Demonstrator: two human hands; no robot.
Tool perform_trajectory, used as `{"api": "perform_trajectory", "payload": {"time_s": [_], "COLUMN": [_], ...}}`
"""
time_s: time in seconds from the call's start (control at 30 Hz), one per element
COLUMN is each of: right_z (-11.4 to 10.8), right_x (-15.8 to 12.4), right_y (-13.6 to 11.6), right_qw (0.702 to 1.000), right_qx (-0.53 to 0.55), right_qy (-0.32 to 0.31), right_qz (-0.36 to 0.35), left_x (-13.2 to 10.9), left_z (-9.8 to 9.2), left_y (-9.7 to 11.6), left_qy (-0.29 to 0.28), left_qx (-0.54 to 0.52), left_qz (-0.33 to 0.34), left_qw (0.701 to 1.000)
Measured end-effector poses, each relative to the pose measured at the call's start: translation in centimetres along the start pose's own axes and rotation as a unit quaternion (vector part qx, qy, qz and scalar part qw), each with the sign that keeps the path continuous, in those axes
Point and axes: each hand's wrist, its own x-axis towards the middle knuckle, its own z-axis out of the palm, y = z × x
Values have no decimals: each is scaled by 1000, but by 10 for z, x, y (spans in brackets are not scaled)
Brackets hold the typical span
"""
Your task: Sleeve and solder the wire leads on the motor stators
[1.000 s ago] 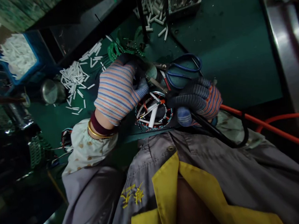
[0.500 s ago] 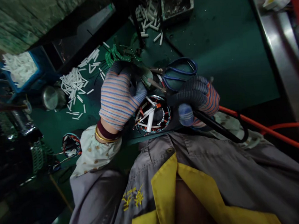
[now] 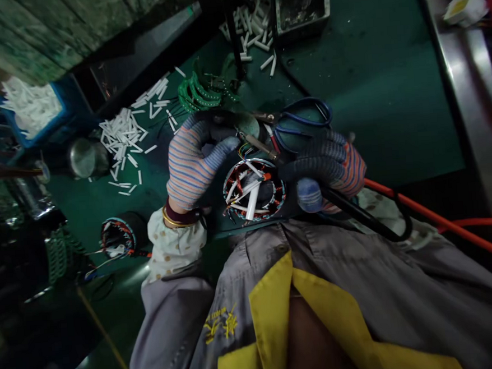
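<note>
Shows blue-and-orange stripes on gloves [image 3: 189, 169], red and turquoise on coil [image 3: 279, 196], blue on scissor handles [image 3: 328, 111], green on surface [image 3: 391, 90], white on tubes [image 3: 121, 131], yellow on collar [image 3: 273, 298].

Two wire-wound rings [image 3: 278, 196], one pair of scissors [image 3: 275, 118], dozens of white tubes [image 3: 122, 128]

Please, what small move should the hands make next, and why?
I would perhaps ease the slim tool slightly toward the thin coloured wires: the right hand grips it, its tip is near them, and the left hand is close by.
</note>
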Motion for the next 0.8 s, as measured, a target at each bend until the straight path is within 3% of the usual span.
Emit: {"api": "perform_trajectory", "payload": {"time_s": [0.03, 0.13, 0.2, 0.43, 0.57, 0.8], "right_z": [-3, -10, -12, -7, 2, -3], "right_x": [4, 21, 28, 16, -1, 1], "right_y": [-4, -15, -19, -14, -4, 2], "right_qw": [1000, 982, 974, 987, 996, 984], "right_qx": [-2, 26, 37, 24, 5, 59], "right_qy": [19, 164, 194, 142, 82, 130], "right_qz": [-13, -94, -109, -77, -33, -104], "left_x": [-2, -3, 3, 28, 28, 11], "left_z": [3, 2, -5, -19, -16, -21], "left_y": [1, 4, 7, 26, 27, 7], "left_qy": [13, 19, 3, -66, -73, -33], "left_qx": [-1, 20, 55, 162, 139, 74], "left_qz": [10, 32, 34, 8, -18, 66], "left_qw": [1000, 999, 998, 985, 987, 995]}}
